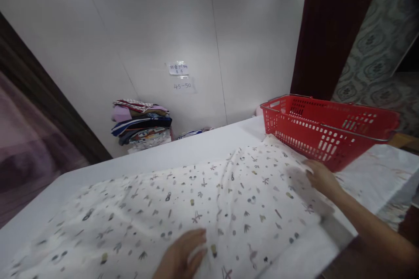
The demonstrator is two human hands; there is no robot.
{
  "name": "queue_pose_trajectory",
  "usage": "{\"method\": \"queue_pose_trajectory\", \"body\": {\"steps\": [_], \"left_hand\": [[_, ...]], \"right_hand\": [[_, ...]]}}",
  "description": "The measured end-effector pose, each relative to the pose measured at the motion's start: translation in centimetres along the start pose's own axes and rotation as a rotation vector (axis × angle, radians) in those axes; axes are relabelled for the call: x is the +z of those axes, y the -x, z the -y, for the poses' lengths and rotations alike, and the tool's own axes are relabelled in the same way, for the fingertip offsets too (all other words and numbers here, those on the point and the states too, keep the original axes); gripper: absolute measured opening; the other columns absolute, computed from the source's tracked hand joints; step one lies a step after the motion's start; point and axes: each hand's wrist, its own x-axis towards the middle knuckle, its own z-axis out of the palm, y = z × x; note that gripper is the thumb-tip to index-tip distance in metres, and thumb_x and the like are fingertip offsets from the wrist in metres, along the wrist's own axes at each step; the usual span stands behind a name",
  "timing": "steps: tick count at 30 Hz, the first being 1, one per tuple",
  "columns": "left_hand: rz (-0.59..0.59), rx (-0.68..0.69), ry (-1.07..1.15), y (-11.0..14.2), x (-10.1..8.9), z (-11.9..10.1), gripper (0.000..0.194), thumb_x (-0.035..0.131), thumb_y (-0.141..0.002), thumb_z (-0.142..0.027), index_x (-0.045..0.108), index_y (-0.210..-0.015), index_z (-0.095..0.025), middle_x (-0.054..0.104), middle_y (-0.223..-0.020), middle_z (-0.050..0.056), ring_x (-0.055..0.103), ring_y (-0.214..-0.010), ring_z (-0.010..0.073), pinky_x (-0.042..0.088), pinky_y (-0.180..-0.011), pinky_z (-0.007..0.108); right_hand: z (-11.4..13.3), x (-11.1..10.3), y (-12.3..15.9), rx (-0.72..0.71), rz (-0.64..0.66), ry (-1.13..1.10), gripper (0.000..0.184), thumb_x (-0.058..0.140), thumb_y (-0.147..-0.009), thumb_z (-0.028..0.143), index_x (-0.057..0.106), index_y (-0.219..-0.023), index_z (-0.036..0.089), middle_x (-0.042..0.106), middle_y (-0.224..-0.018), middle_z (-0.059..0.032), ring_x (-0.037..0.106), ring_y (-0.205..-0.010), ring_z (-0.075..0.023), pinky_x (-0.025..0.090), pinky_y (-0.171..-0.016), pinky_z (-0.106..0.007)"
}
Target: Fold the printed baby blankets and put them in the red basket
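Observation:
A white cloth (pixel 196 200) printed with small starfish-like and shell-like figures lies spread over the white table, with soft creases running through it. At the lower middle, my left hand (pixel 183 253) is over the cloth, fingers stretched to the right and the thumb apart from them. I cannot tell whether it touches the fabric. Over on the right, my right hand (pixel 321 178) has its fingers bent closed at the cloth's edge, near the red basket, and the cloth is drawn up there. The fingertips are partly hidden and slightly blurred.
A red plastic shopping basket (pixel 314 128) with metal handles stands at the table's right end. Folded clothes (pixel 144 124) are piled beyond the far edge. Handwritten paper labels (pixel 182 85) stick to the grey wall. The white table (pixel 124 168) extends behind the cloth.

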Motion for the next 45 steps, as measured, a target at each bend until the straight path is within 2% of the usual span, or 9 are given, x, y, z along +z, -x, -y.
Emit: {"method": "queue_pose_trajectory", "body": {"steps": [5, 9, 13, 17, 21, 25, 32, 38, 45], "left_hand": [[0.072, -0.246, -0.078, -8.4, -3.2, 1.4, 0.03, 0.045, -0.089, -0.037, 0.066, -0.106, -0.025, 0.063, -0.122, 0.001, 0.057, -0.113, 0.0194, 0.045, -0.101, 0.034], [0.131, -0.315, -0.143, -14.7, -2.1, 3.5, 0.033, 0.042, -0.09, -0.028, 0.061, -0.115, -0.018, 0.06, -0.126, 0.005, 0.055, -0.115, 0.0189, 0.042, -0.103, 0.032], [0.123, -0.311, -0.183, -19.8, -0.1, 6.1, 0.035, 0.038, -0.09, -0.021, 0.059, -0.117, -0.015, 0.06, -0.125, 0.007, 0.052, -0.117, 0.0179, 0.039, -0.102, 0.03], [0.121, -0.296, -0.233, -23.2, 1.4, 8.1, 0.037, 0.035, -0.091, -0.017, 0.055, -0.121, -0.013, 0.06, -0.123, 0.009, 0.05, -0.116, 0.0185, 0.038, -0.101, 0.03], [0.141, -0.283, -0.292, -24.5, 1.8, 8.9, 0.033, 0.042, -0.088, -0.018, 0.057, -0.117, -0.016, 0.06, -0.118, 0.011, 0.05, -0.112, 0.0235, 0.038, -0.096, 0.038], [0.149, -0.267, -0.323, -24.7, 0.9, 9.0, 0.022, 0.047, -0.087, -0.022, 0.064, -0.1, -0.017, 0.062, -0.104, 0.009, 0.052, -0.103, 0.0223, 0.038, -0.091, 0.035], [0.126, -0.293, -0.382, -24.8, 0.1, 9.3, 0.033, 0.034, -0.093, -0.027, 0.066, -0.096, -0.021, 0.06, -0.097, 0.007, 0.052, -0.096, 0.0196, 0.041, -0.079, 0.03], [0.113, -0.291, -0.435, -24.8, 1.2, 10.1, 0.033, 0.031, -0.093, -0.023, 0.064, -0.096, -0.019, 0.058, -0.098, 0.009, 0.052, -0.094, 0.0197, 0.041, -0.075, 0.03], [0.047, -0.34, -0.367, -25.0, 1.7, 11.8, 0.036, 0.034, -0.094, -0.03, 0.067, -0.091, -0.017, 0.06, -0.101, 0.01, 0.053, -0.1, 0.0226, 0.042, -0.085, 0.035]], "right_hand": [[11.2, 3.4, -5.9, -0.108, 0.23, -0.322, 0.034, 0.041, -0.083, 0.016, 0.068, -0.104, 0.018, 0.066, -0.111, -0.0063, 0.058, -0.104, -0.0206, 0.043, -0.096, -0.033], [17.6, 6.7, -11.1, -0.166, 0.302, -0.309, 0.037, 0.037, -0.09, 0.018, 0.063, -0.116, 0.018, 0.061, -0.121, -0.0058, 0.055, -0.112, -0.0174, 0.04, -0.098, -0.028], [20.9, 9.4, -15.4, -0.21, 0.377, -0.222, 0.039, 0.037, -0.093, 0.021, 0.057, -0.126, 0.016, 0.053, -0.131, -0.0083, 0.049, -0.119, -0.0189, 0.037, -0.099, -0.028], [21.5, 10.4, -17.2, -0.292, 0.484, -0.075, 0.041, 0.052, -0.085, 0.022, 0.057, -0.126, 0.016, 0.059, -0.122, -0.0122, 0.052, -0.114, -0.0263, 0.039, -0.094, -0.035], [20.4, 9.9, -16.6, -0.375, 0.541, 0.058, 0.036, 0.059, -0.078, 0.019, 0.065, -0.113, 0.017, 0.064, -0.106, -0.0132, 0.055, -0.104, -0.0298, 0.038, -0.089, -0.039], [18.8, 9.1, -15.5, -0.408, 0.549, 0.136, 0.027, 0.061, -0.08, 0.028, 0.067, -0.104, 0.017, 0.063, -0.106, -0.0145, 0.055, -0.102, -0.0297, 0.038, -0.086, -0.038], [18.5, 8.6, -16.1, -0.361, 0.42, 0.12, 0.023, 0.045, -0.088, 0.016, 0.067, -0.094, 0.018, 0.063, -0.103, -0.0094, 0.054, -0.101, -0.0226, 0.035, -0.081, -0.029], [19.7, 10.2, -17.3, -0.278, 0.354, 0.107, 0.024, 0.042, -0.089, 0.012, 0.064, -0.099, 0.015, 0.063, -0.104, -0.0127, 0.052, -0.102, -0.0237, 0.033, -0.081, -0.03], [19.4, 12.3, -17.4, -0.271, 0.435, 0.051, 0.028, 0.046, -0.087, 0.014, 0.064, -0.108, 0.019, 0.061, -0.114, -0.009, 0.054, -0.104, -0.0214, 0.034, -0.086, -0.03]]}}
